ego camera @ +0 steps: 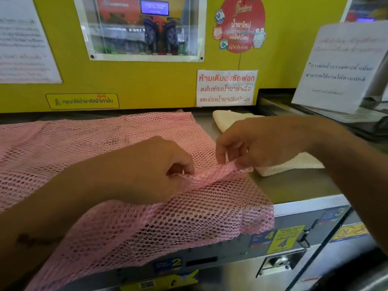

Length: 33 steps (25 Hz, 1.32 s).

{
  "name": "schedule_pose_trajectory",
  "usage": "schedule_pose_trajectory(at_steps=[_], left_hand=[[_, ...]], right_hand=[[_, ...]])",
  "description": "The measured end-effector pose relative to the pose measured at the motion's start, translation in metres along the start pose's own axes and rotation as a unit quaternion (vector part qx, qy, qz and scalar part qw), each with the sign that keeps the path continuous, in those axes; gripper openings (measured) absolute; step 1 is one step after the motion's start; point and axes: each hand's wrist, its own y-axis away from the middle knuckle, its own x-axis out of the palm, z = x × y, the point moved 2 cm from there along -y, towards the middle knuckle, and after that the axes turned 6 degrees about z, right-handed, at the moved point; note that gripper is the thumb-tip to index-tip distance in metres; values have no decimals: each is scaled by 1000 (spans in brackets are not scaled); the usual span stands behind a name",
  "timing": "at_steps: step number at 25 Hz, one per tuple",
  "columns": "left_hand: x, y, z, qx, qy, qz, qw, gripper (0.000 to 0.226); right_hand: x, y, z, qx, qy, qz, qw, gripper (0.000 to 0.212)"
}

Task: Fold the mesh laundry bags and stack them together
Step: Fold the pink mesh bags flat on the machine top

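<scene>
A large pink mesh laundry bag (100,141) lies spread over the top of a washing machine, its near edge hanging over the front panel. My left hand (147,166) pinches a raised ridge of the pink mesh near the bag's right side. My right hand (258,143) pinches the same ridge a little further right, lifting it off the surface. A folded white mesh bag (294,164) lies to the right of the pink one, mostly hidden under my right hand and forearm.
The grey metal machine top (294,185) runs to a front edge with a control panel (279,242) of stickers and a coin slot below. A yellow wall (168,80) with posters stands right behind. A propped white notice (340,66) stands at the back right.
</scene>
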Motion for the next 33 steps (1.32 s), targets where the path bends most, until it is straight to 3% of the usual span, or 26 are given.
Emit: schedule_pose_trajectory(at_steps=[2,5,9,11,15,17,21,25,29,33], left_hand=[[-10,9,-4,15,58,36,998,8],[-17,20,-7,28,124,112,986,29],[-21,7,18,-12,67,2,998,33],[-12,0,37,-42,42,-21,998,32],[27,-3,72,-129,-76,4,989,86],[37,-3,78,-132,-81,2,988,97],[38,-5,81,-131,-69,-1,989,70],[31,-9,81,-130,-44,23,990,67],[7,-24,70,-110,5,-11,994,67],[3,-43,29,-77,30,-41,996,53]], right_hand=[[-5,16,3,-19,-22,43,999,28],[-12,32,7,-15,-38,94,995,39],[-21,8,2,-7,-44,-47,998,33],[-9,-17,1,21,-10,-89,996,46],[22,-56,2,57,57,59,995,67],[11,-58,1,67,51,84,993,67],[-10,-64,0,67,55,40,995,64],[-14,-72,-11,62,35,51,996,56],[-45,-58,-55,81,-23,-114,990,41],[-49,-59,-96,113,-57,-143,982,29]])
